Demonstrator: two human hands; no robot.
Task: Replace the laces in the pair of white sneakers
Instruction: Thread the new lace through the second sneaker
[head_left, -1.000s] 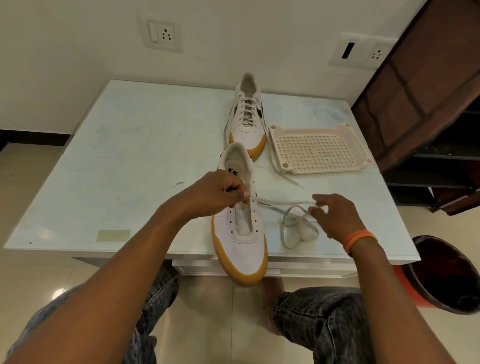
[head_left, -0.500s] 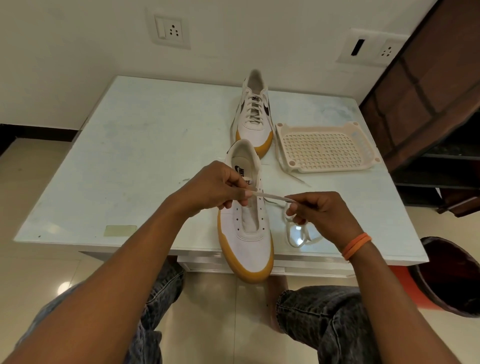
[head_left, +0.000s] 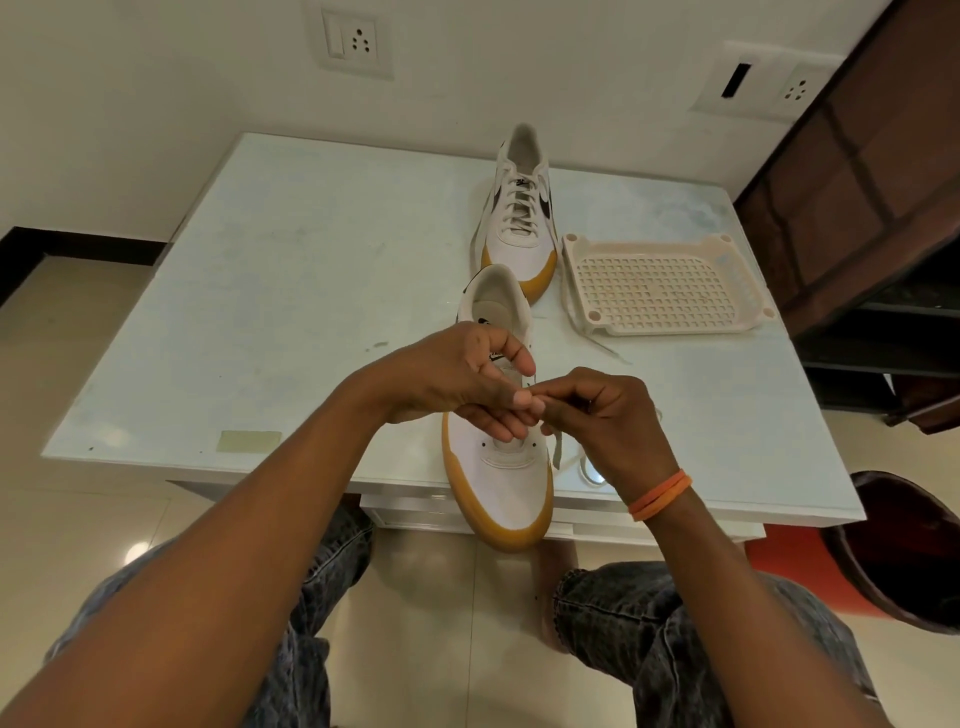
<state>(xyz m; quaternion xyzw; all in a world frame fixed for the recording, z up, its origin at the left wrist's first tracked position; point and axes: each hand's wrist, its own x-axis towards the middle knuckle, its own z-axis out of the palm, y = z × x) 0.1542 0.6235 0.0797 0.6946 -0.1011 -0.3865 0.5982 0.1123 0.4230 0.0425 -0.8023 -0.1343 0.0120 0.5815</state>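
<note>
Fingers (head_left: 524, 400) of both hands meet over the near sneaker (head_left: 501, 467): we see the right hand (head_left: 608, 421) curled and pinching the white lace (head_left: 558, 449), and the left hand (head_left: 457, 379) with thumb and fingertips closed on the same lace end, though the exact contact point is hidden between the two hands. Lace hangs down past the right hand and loops on the table (head_left: 291, 291) just beside the shoe. Near sneaker has no laces in its eyelets, and its toe hangs over the table's front edge. Far sneaker (head_left: 519, 218) is laced and stands behind it, toe toward us. Beige perforated tray (head_left: 660, 283) lies just right of the far sneaker, a loose lace tip (head_left: 605, 347) poking out at its near left corner. Table is pale, glossy, scuffed, with a strip of tape (head_left: 249, 441) near the front left edge. White wall behind has a switch-socket plate (head_left: 356, 41) and another plate (head_left: 769, 85) to the right. Dark wooden furniture (head_left: 872, 171) stands on the right, a red bin (head_left: 883, 556) on the tiled floor (head_left: 67, 374). Orange band (head_left: 660, 493) on the right wrist.
</note>
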